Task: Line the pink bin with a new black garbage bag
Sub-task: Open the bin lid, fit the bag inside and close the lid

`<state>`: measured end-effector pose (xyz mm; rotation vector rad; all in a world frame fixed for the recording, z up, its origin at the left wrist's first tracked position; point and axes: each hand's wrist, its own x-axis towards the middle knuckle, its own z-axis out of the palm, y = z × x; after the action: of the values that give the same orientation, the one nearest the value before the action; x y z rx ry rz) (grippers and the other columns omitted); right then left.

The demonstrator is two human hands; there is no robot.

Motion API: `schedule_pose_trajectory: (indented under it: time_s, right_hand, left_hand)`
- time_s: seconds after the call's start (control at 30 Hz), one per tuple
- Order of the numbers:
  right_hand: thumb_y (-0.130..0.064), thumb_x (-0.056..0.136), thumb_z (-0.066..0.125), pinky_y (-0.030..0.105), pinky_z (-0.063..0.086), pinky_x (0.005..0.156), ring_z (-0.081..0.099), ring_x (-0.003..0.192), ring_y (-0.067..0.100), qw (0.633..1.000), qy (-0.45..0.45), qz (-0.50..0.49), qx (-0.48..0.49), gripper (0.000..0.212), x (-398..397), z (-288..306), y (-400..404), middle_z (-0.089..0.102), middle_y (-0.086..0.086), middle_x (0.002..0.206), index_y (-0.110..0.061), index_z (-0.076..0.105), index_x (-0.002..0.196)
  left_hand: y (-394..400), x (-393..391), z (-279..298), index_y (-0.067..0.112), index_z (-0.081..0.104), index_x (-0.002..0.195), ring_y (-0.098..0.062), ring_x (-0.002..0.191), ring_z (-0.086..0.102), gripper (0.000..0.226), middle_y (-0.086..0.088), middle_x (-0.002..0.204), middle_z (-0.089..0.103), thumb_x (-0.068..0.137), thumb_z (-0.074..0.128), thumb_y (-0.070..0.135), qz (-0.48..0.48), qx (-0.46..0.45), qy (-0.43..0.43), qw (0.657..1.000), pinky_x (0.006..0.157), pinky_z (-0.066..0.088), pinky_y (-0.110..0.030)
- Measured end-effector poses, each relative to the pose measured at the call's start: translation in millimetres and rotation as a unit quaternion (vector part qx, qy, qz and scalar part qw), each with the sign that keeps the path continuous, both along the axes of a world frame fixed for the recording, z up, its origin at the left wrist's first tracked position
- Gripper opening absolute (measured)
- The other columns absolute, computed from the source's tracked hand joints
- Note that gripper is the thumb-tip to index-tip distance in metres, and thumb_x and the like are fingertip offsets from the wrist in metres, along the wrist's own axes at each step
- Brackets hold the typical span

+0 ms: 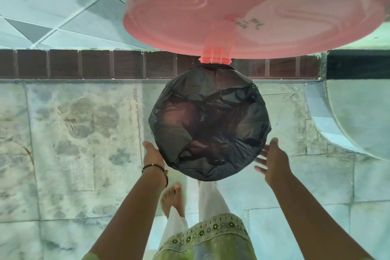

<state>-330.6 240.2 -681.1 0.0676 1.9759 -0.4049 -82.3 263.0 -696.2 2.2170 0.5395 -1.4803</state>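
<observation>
While the pink lid [253, 10] stands swung up on its hinge [214, 59] at the far side, the bin's mouth shows from above, wholly covered by the black garbage bag [209, 124], whose edge is folded out over the rim all the way round. Through the thin plastic a pinkish tint of the bin shows inside. The bin stands on the pale stone floor [73, 133], near a strip of dark brown tiles [84, 65] along the wall. The left hand [152, 154] lies against the bag at the near left of the rim, fingers hidden behind it, so its grip cannot be told. The right hand [272, 162] is spread, fingers straight, just beside the near right rim, holding nothing. A beaded bracelet [156, 168] circles the left wrist. Bare feet [172, 198] stand below the bin.
</observation>
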Motion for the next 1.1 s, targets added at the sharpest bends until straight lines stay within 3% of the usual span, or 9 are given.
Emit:
schedule_pose_trajectory:
  time_s: [0.13, 0.27, 0.37, 0.53, 0.6, 0.7, 0.83, 0.93, 1.1]
  right_hand:
    - [-0.031, 0.097, 0.035, 0.033, 0.043, 0.07, 0.061, 0.098, 0.029, 0.985, 0.101, -0.009, -0.139, 0.038, -9.9, 25.7, -27.6, 0.061, 0.014, 0.121, -0.006, 0.058, 0.114]
    - [-0.042, 0.096, 0.033, 0.04, 0.042, 0.093, 0.052, 0.117, 0.026, 0.956, 0.027, -0.003, -0.293, 0.04, -1.3, 69.9, -76.4, 0.05, 0.004, 0.134, -0.024, 0.048, 0.128]
    - [-0.05, 0.096, 0.026, 0.04, 0.036, 0.1, 0.049, 0.122, 0.021, 0.928, -0.053, -0.048, -0.366, 0.049, 7.8, 102.1, -110.8, 0.05, -0.001, 0.136, -0.026, 0.042, 0.134]
    - [-0.054, 0.093, 0.028, 0.043, 0.032, 0.106, 0.054, 0.118, 0.022, 0.92, -0.139, -0.055, -0.362, 0.051, 5.7, 122.4, -119.3, 0.06, 0.001, 0.122, -0.02, 0.055, 0.119]
    - [-0.046, 0.094, 0.032, 0.046, 0.035, 0.105, 0.056, 0.115, 0.025, 0.917, -0.187, -0.055, -0.349, 0.041, -5.4, 120.4, -105.3, 0.062, 0.004, 0.116, -0.019, 0.057, 0.11]
    - [-0.031, 0.091, 0.04, 0.035, 0.049, 0.091, 0.058, 0.104, 0.023, 0.886, -0.284, -0.049, -0.364, 0.031, -17.2, 125.6, -78.7, 0.064, 0.005, 0.1, -0.012, 0.058, 0.108]
    - [-0.017, 0.082, 0.055, 0.024, 0.055, 0.067, 0.063, 0.078, 0.014, 0.908, -0.251, 0.061, -0.33, 0.015, -20.7, 133.7, -45.0, 0.068, -0.005, 0.08, -0.017, 0.065, 0.093]
    - [-0.01, 0.084, 0.055, 0.027, 0.053, 0.072, 0.066, 0.086, 0.014, 0.929, -0.194, 0.125, -0.291, 0.025, -17.4, 120.5, -25.3, 0.071, -0.007, 0.087, -0.021, 0.064, 0.104]
    - [-0.013, 0.079, 0.062, 0.027, 0.055, 0.081, 0.064, 0.102, 0.017, 0.942, -0.134, 0.147, -0.27, 0.046, -4.0, 94.3, -7.1, 0.068, -0.002, 0.111, -0.021, 0.054, 0.123]
  left_hand:
    - [-38.2, 18.7, 25.8, 0.002, 0.038, 0.134, -0.034, 0.13, 0.038, 0.046, -0.019, 0.142, 0.041, 0.1, 0.02, 0.028, -0.195, -0.061, -0.245, 0.948, 0.103, 0.029, -0.033]
    - [-94.3, 17.2, 69.7, 0.029, 0.035, 0.139, -0.019, 0.137, 0.034, 0.047, 0.001, 0.149, 0.035, 0.096, 0.024, 0.047, -0.084, -0.331, -0.169, 0.925, 0.116, 0.024, -0.044]
    - [-125.5, 7.6, 107.7, 0.035, 0.034, 0.139, -0.015, 0.139, 0.031, 0.053, 0.004, 0.149, 0.036, 0.096, 0.01, 0.051, -0.087, -0.411, -0.108, 0.901, 0.113, 0.021, -0.043]
    - [-127.6, 5.3, 136.6, 0.034, 0.044, 0.13, -0.016, 0.138, 0.033, 0.064, 0.005, 0.146, 0.043, 0.092, -0.001, 0.057, -0.069, -0.42, -0.017, 0.905, 0.112, 0.02, -0.043]
    - [-110.7, 10.1, 135.6, 0.034, 0.052, 0.115, -0.017, 0.132, 0.042, 0.053, 0.002, 0.141, 0.048, 0.095, 0.007, 0.053, -0.055, -0.417, -0.012, 0.907, 0.114, 0.025, -0.043]
    - [-77.8, 17.4, 128.9, 0.021, 0.054, 0.125, -0.022, 0.123, 0.051, 0.048, -0.006, 0.133, 0.056, 0.096, 0.025, 0.047, -0.062, -0.429, 0.023, 0.901, 0.111, 0.034, -0.044]
    - [-39.4, 28.0, 130.1, 0.036, 0.07, 0.092, -0.014, 0.091, 0.059, 0.018, 0.008, 0.091, 0.068, 0.084, 0.054, 0.036, -0.141, -0.43, 0.009, 0.892, 0.077, 0.05, -0.027]
    - [-15.5, 35.5, 120.6, 0.037, 0.063, 0.111, -0.014, 0.11, 0.06, 0.036, 0.008, 0.113, 0.067, 0.075, 0.061, 0.04, -0.243, -0.424, -0.014, 0.872, 0.09, 0.049, -0.031]
    - [6.1, 26.5, 95.0, 0.023, 0.03, 0.144, -0.012, 0.127, 0.045, 0.054, 0.004, 0.14, 0.047, 0.093, 0.049, 0.022, -0.38, -0.333, -0.062, 0.861, 0.107, 0.036, -0.029]
